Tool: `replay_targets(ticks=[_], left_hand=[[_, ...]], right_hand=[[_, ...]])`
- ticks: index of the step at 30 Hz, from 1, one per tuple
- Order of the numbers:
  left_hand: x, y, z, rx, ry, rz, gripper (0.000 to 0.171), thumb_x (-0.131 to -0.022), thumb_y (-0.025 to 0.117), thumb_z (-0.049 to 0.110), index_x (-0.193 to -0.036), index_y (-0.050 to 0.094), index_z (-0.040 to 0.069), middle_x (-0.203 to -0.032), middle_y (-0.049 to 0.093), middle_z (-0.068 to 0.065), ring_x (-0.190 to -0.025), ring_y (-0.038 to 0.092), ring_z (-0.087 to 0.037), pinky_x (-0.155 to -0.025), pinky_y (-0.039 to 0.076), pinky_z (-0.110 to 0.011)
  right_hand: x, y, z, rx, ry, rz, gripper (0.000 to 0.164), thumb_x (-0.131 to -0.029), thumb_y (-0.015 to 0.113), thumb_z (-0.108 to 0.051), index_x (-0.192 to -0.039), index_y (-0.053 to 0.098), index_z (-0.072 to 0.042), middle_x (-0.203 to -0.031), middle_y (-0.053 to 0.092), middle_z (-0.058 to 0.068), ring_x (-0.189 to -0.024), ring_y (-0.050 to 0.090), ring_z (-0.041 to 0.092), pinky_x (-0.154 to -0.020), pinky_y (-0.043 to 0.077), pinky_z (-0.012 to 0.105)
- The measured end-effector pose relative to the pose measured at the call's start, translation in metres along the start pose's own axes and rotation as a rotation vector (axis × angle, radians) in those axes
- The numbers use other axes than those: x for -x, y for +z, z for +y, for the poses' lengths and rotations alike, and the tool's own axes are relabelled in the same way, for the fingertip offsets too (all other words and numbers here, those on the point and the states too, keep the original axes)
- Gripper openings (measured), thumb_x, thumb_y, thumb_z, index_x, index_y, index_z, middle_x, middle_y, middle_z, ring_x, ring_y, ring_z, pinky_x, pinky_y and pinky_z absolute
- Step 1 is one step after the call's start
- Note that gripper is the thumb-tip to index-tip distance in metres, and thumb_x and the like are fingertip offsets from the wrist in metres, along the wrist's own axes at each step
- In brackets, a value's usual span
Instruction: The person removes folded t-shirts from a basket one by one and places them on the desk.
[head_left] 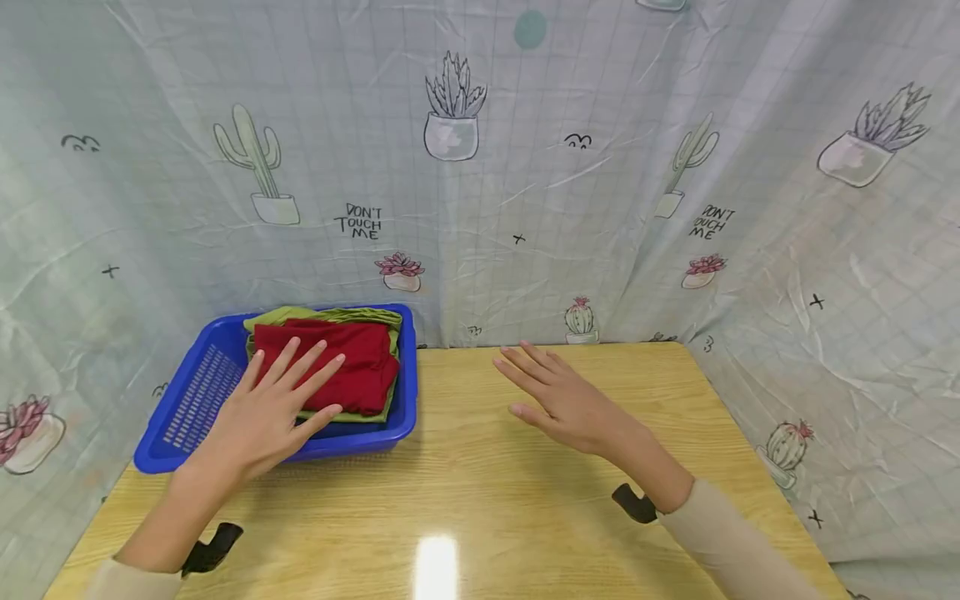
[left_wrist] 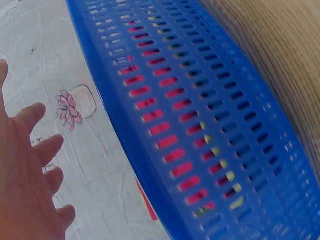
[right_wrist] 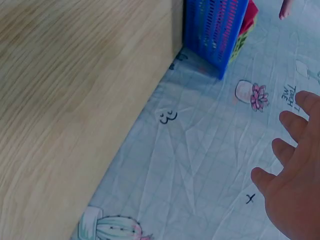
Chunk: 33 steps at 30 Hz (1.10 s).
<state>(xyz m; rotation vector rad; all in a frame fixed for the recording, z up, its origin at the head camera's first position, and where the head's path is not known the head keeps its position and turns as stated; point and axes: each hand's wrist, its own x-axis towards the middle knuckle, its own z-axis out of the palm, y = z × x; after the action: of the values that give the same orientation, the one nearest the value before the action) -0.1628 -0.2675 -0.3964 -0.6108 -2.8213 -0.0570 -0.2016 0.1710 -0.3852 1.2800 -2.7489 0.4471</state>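
A blue perforated plastic basket is presumably keeping folded red and green cloths together; the left hand over it and right hand rightward are hovering spread, empty.

Cactus-print curtain behind wooden table
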Motion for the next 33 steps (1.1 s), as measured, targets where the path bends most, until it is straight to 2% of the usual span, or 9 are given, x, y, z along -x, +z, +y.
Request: replay_targets(ticks=[3,9,13,21,24,26,29,33], left_hand=[[0.005,-0.001,-0.006,-0.001,-0.016,-0.011,0.075,-0.101,0.047,0.062,-0.164,0.021,0.03,-0.17,0.015,-0.006,-0.157,-0.004,-0.029,-0.122,-0.015,-0.053],[0.016,-0.006,-0.021,0.013,-0.065,-0.047,0.075,-0.101,0.047,0.062,-0.164,0.02,0.031,-0.171,0.013,-0.005,-0.157,-0.008,-0.027,-0.121,-0.017,-0.052],[0.025,-0.007,-0.033,0.023,-0.077,-0.042,0.075,-0.102,0.048,0.059,-0.164,0.02,0.03,-0.171,0.014,-0.008,-0.157,-0.009,-0.028,-0.121,-0.018,-0.051],[0.036,-0.008,-0.054,0.083,-0.117,-0.069,0.073,-0.103,0.048,0.056,-0.165,0.02,0.027,-0.168,0.02,-0.016,-0.156,0.001,-0.038,-0.121,-0.016,-0.054],[0.038,-0.007,-0.063,0.133,-0.137,-0.082,0.072,-0.103,0.05,0.054,-0.164,0.024,0.024,-0.166,0.024,-0.02,-0.153,0.009,-0.045,-0.121,-0.009,-0.06],[0.037,-0.007,-0.07,0.169,-0.14,-0.082,0.071,-0.103,0.052,0.052,-0.163,0.028,0.021,-0.163,0.028,-0.023,-0.149,0.017,-0.051,-0.12,0.0,-0.066],[0.032,-0.008,-0.079,0.233,-0.146,-0.103,0.071,-0.103,0.054,0.049,-0.162,0.03,0.016,-0.16,0.03,-0.028,-0.143,0.027,-0.057,-0.113,0.017,-0.074],[0.023,-0.012,-0.091,0.338,-0.177,-0.16,0.071,-0.105,0.053,0.045,-0.162,0.027,0.012,-0.16,0.027,-0.031,-0.142,0.025,-0.06,-0.104,0.023,-0.079]], right_hand=[[-0.008,0.004,-0.004,-0.012,-0.008,-0.008,0.064,-0.109,0.036,-0.05,-0.165,0.015,-0.025,-0.17,0.015,-0.001,-0.157,0.006,0.024,-0.124,0.013,0.053],[-0.03,0.013,-0.014,-0.053,-0.053,-0.002,0.065,-0.109,0.032,-0.054,-0.165,0.02,-0.023,-0.17,0.016,0.0,-0.157,0.009,0.025,-0.125,0.015,0.051],[-0.046,0.021,-0.022,-0.088,-0.059,-0.023,0.065,-0.108,0.03,-0.057,-0.164,0.019,-0.026,-0.17,0.013,-0.002,-0.157,0.007,0.021,-0.125,0.015,0.046],[-0.078,0.031,-0.04,-0.154,-0.076,-0.039,0.061,-0.109,0.039,-0.047,-0.164,0.02,-0.027,-0.169,0.018,0.002,-0.155,0.017,0.024,-0.124,0.02,0.047],[-0.092,0.034,-0.047,-0.198,-0.064,-0.047,0.06,-0.109,0.036,-0.05,-0.164,0.018,-0.033,-0.169,0.021,0.003,-0.154,0.021,0.025,-0.123,0.023,0.05],[-0.102,0.036,-0.05,-0.242,-0.042,-0.056,0.06,-0.108,0.032,-0.055,-0.163,0.017,-0.037,-0.168,0.022,0.003,-0.153,0.024,0.025,-0.122,0.025,0.051],[-0.119,0.036,-0.057,-0.304,-0.008,-0.071,0.059,-0.108,0.031,-0.056,-0.163,0.018,-0.038,-0.167,0.024,0.003,-0.152,0.026,0.025,-0.121,0.028,0.051],[-0.143,0.038,-0.065,-0.379,0.034,-0.078,0.058,-0.109,0.033,-0.053,-0.163,0.02,-0.036,-0.165,0.027,0.006,-0.152,0.027,0.024,-0.121,0.028,0.048]])
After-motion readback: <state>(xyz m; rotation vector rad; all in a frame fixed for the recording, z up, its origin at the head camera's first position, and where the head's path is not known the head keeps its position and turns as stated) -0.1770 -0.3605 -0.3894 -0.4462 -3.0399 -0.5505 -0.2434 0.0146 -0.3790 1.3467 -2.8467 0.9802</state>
